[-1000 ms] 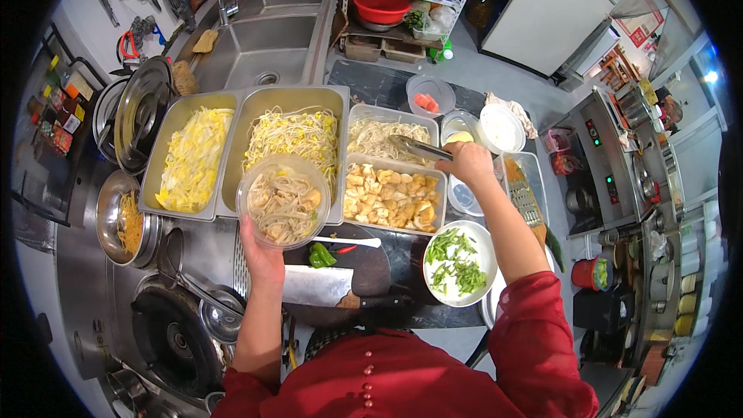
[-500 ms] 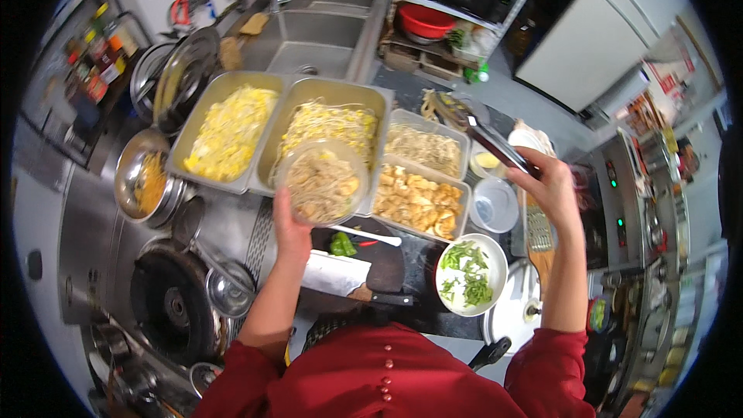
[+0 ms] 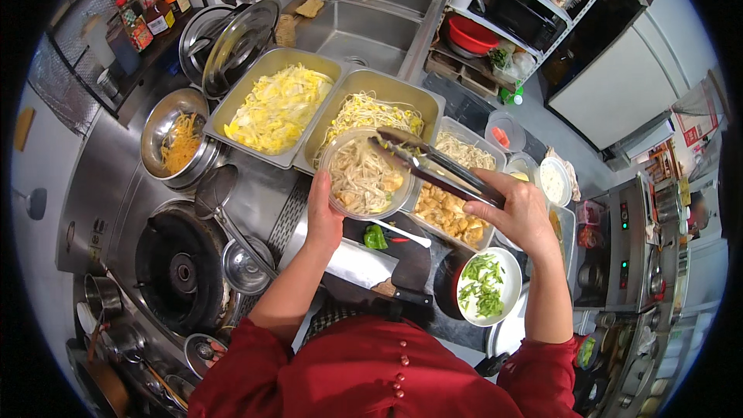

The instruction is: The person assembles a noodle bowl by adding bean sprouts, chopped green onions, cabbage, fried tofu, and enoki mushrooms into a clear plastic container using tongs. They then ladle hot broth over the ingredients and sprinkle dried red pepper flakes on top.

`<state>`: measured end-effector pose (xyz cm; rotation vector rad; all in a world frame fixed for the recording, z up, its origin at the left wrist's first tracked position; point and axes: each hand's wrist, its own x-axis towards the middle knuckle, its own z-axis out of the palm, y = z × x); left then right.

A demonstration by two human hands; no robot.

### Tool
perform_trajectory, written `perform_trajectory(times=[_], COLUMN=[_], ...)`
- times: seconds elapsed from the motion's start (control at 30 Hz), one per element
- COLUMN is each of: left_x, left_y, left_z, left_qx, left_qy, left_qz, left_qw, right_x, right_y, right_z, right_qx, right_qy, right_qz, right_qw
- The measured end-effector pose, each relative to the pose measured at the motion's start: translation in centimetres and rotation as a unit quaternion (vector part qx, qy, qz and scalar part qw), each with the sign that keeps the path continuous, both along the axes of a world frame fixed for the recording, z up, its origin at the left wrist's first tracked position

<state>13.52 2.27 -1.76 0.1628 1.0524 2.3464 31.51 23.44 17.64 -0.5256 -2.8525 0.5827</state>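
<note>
My left hand (image 3: 323,217) grips a clear round plastic bowl (image 3: 338,200) from its near left side. Pale strands, perhaps mushrooms, fill the bowl (image 3: 364,174). Black-and-metal tongs (image 3: 457,173) are in my right hand (image 3: 515,207), their tips over the bowl's far right rim. Beneath and behind the bowl, a metal tray of bean sprouts (image 3: 381,111) stands beside another with yellow shredded leaves (image 3: 279,108). To the right are a container of pale strands (image 3: 464,147) and one of golden-brown chunks (image 3: 453,215), partly hidden by the tongs and bowl.
On a dark cutting board (image 3: 414,263) lie a cleaver (image 3: 364,263) and a green pepper (image 3: 375,237). A white pan with chopped greens (image 3: 489,288) stands to the right. At left are a wok (image 3: 183,267), a ladle (image 3: 248,246) and a metal bowl of orange shreds (image 3: 179,147).
The tongs have swung left and nearer, from above the right-hand containers to over the bowl. The bowl holds more pale strands on top. My head view has shifted, so the counter sits differently.
</note>
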Motion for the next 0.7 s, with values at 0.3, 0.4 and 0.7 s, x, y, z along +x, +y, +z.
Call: perform_trajectory(times=[0.3,0.4,0.7], left_x=[-1.4,-2.1,-4.4], left_y=[-5.1,-7.1,-8.8], left_z=[-0.3,0.2,1.8], left_qx=[0.033,-0.017,0.008], left_qy=[-0.032,-0.066,-0.023], left_qz=[0.070,0.104,0.034], left_qw=[0.997,0.992,0.999], right_x=[-9.2,-13.1,-12.1], right_y=[2.3,0.1,-5.4], right_z=[-6.7,-11.1,-16.8], right_qx=[0.149,0.172,0.123], right_qy=[-0.189,-0.230,-0.066], right_qz=[-0.117,-0.144,-0.190], right_qw=[0.963,0.947,0.972])
